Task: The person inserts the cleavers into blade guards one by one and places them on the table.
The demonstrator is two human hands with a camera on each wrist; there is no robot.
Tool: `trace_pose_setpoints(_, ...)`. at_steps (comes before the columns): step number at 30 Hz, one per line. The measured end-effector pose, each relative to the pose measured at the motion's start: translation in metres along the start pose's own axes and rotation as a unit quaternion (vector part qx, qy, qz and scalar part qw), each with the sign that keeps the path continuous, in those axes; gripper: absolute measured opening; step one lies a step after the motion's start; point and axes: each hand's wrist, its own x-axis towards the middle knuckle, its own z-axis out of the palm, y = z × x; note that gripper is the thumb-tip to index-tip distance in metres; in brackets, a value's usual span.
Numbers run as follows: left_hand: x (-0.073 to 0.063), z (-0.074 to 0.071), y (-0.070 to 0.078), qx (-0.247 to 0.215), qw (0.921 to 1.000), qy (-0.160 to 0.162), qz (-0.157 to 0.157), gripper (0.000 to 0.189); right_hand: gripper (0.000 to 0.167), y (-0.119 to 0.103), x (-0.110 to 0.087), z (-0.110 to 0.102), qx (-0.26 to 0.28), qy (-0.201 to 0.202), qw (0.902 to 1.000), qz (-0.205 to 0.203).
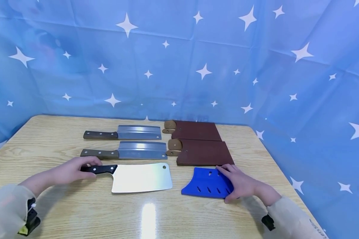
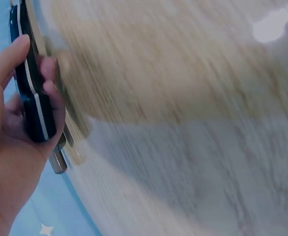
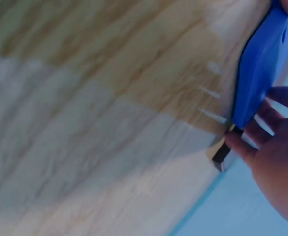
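In the head view a cleaver (image 1: 142, 178) with a broad shiny blade and black riveted handle lies nearest the front, its blade toward the right. My left hand (image 1: 74, 171) holds the handle's end; the left wrist view shows the thumb along the black handle (image 2: 34, 98) and fingers curled beneath it. Right of the blade is a blue slotted blade guard (image 1: 207, 182). My right hand (image 1: 242, 182) grips its right end, fingers at the far corner and thumb at the near one. Whether either thing is slightly off the table cannot be told.
Behind lie two dark-handled cleavers, a nearer one (image 1: 142, 151) and a farther one (image 1: 139, 132). To their right are two brown sheaths with snap straps, one nearer (image 1: 204, 152) and one farther (image 1: 195, 130). A blue starry curtain (image 1: 179, 66) hangs behind the wooden table (image 1: 107, 215).
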Motion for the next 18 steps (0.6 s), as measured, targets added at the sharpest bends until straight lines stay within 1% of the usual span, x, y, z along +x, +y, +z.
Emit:
trace_pose_setpoints(3,-0.002,-0.003,-0.001,-0.017,0.9998,-0.003,-0.006,0.029,0.104,-0.001,0.002,-0.001,0.014,0.002,0.9999,-0.007)
trace_pose_setpoints(5,-0.001,-0.005,0.0,-0.021,0.9997,-0.003,-0.01,0.029,0.102,-0.002,0.004,-0.003,0.028,0.004,0.9995,-0.013)
trace_pose_setpoints(7,0.001,-0.007,0.002,-0.035,0.9993,-0.002,-0.01,0.028,0.103,-0.005,0.007,-0.008,0.049,0.001,0.9986,-0.018)
trace_pose_setpoints(11,0.012,-0.009,0.008,-0.096,0.9954,0.005,-0.007,0.022,0.104,-0.012,0.016,-0.021,0.088,-0.008,0.9959,-0.018)
trace_pose_setpoints(14,0.021,-0.01,0.014,-0.139,0.99,0.013,-0.019,0.02,0.105,-0.014,0.023,-0.028,0.097,-0.006,0.9951,-0.016)
trace_pose_setpoints(18,0.031,-0.011,0.02,-0.149,0.9876,0.018,-0.047,0.025,0.104,-0.017,0.03,-0.032,0.104,-0.004,0.9945,-0.016)
